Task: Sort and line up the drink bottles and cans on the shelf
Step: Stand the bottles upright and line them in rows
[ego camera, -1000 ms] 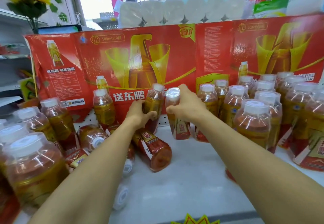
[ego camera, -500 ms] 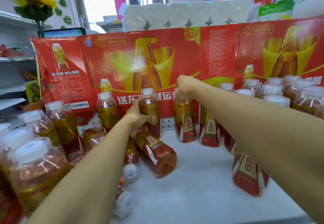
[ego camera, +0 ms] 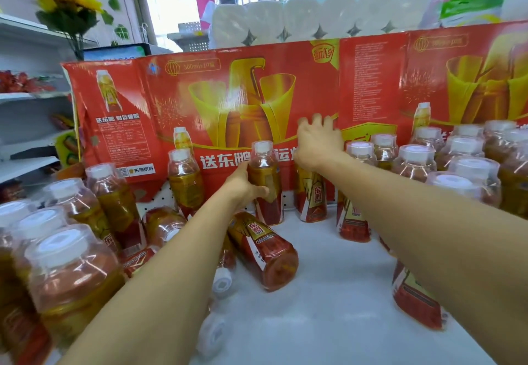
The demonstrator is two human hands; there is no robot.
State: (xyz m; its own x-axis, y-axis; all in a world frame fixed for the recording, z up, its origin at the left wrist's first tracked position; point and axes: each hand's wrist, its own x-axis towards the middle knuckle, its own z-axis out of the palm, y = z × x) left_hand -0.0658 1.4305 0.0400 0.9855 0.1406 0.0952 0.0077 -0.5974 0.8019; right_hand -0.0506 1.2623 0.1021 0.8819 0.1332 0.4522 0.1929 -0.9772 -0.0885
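The red carton [ego camera: 243, 107] standing at the far side reads "500ml×10瓶" beside a lantern sign at its top, "送东鹏" in large white characters low down, and "东鹏饮料" on a small white tag at its lower left. The upright bottle [ego camera: 313, 196] right of centre bears "东鹏" on its label.

— What are the bottles [ego camera: 265, 182] made of?
— Clear, glossy plastic with shiny red and gold film labels; their caps [ego camera: 263, 146] are white plastic under a transparent dome.
— And the red panel [ego camera: 200, 102] behind them?
— Printed cardboard with a glossy coat, creased along the folds.
— The shelf [ego camera: 328, 293]?
— Smooth, white, with a faint sheen; its back wall [ego camera: 154, 202] is perforated.
— The white rolls [ego camera: 300, 26] on top?
— Soft matt paper under thin shiny wrap.
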